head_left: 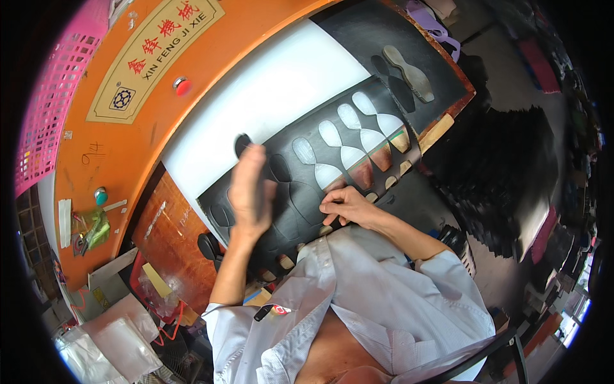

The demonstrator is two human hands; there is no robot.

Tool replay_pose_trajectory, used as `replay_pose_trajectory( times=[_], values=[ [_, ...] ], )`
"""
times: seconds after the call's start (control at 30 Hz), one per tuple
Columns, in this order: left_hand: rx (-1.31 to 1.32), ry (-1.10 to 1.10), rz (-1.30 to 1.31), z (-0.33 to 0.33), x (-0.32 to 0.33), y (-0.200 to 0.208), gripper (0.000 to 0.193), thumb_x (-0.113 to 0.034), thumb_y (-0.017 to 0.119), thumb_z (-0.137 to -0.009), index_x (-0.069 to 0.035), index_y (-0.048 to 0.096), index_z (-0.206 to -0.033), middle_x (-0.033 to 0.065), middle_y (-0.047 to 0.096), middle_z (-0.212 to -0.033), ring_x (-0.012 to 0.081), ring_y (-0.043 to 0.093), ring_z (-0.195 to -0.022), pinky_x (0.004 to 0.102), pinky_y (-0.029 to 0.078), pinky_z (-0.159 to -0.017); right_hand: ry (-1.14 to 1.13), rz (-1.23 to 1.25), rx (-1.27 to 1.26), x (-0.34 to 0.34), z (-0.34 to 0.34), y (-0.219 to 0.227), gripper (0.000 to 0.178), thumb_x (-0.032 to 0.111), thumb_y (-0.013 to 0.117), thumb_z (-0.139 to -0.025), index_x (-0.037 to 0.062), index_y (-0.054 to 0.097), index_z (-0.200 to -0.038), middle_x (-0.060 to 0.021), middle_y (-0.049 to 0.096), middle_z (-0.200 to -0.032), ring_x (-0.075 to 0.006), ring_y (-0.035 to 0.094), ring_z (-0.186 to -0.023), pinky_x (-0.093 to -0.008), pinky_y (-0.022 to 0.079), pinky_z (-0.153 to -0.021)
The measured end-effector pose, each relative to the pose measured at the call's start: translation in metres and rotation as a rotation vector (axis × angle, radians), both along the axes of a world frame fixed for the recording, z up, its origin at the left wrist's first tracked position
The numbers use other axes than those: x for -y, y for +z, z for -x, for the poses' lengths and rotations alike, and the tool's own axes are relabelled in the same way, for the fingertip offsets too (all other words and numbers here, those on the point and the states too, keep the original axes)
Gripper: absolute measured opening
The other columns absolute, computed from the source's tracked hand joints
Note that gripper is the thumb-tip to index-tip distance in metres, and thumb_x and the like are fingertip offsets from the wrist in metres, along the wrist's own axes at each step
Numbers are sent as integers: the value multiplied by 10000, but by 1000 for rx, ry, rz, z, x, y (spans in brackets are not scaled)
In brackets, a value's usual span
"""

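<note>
At lower centre, above the pale shirt (384,269), the two hands are apart. The right hand (348,208) is curled at the near part of a black sheet (297,174), its thumb and fingertips close together; I cannot tell whether they pinch anything. The left hand (251,192), blurred and left of centre, is closed around a dark sole piece (242,143), whose rounded end shows past the fingertips.

Across the middle of the frame, the sheet has sole-shaped openings (327,174) on its right side, while cut outlines on its left side look filled. From this, the step in hand seems to be picking cut soles out of the sheet. The next move would call for laying down the held piece and freeing another outline without dragging the sheet.

Beyond lies a white board (256,102); at upper right rests a grey-beige sole shape (409,73). Farther, at upper left, stand an orange machine (96,192) and a pink basket (57,96).
</note>
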State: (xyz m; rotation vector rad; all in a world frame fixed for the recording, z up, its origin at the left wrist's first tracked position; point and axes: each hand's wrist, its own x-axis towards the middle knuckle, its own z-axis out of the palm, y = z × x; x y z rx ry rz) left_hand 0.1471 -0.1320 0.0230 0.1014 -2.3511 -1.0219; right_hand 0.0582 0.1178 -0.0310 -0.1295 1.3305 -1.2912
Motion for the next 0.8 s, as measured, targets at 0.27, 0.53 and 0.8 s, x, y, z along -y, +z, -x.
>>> replay_pose_trajectory(
  times=[0.27, 0.53, 0.8],
  values=[
    [513, -412, 150, -24, -31, -38, 876, 4, 795, -690, -42, 501, -1514, 147, 466, -1588, 371, 373, -1527, 526, 280, -1277, -187, 57, 413, 4, 5, -30, 162, 114, 675, -932, 16, 642, -807, -75, 647, -745, -153, 676, -582, -248, 398, -426],
    [371, -456, -1, -11, -5, -42, 769, 93, 711, -712, -42, 574, -1457, 162, 585, -1488, 359, 495, -1451, 508, 324, -1254, -156, -45, -85, -3, -6, 9, 341, 271, 647, -1042, -56, 660, -943, -129, 669, -1048, -184, 727, -745, -256, 489, -558],
    [-61, 112, -788, -19, 57, 19, 641, -448, 540, -1098, 58, 473, -1488, 175, 636, -1428, 303, 609, -1337, 439, 419, -1196, -25, 16, -336, 7, -34, 23, 281, 193, 686, -1018, -84, 672, -1066, -132, 701, -1092, -187, 768, -829, -265, 536, -590]
  ],
)
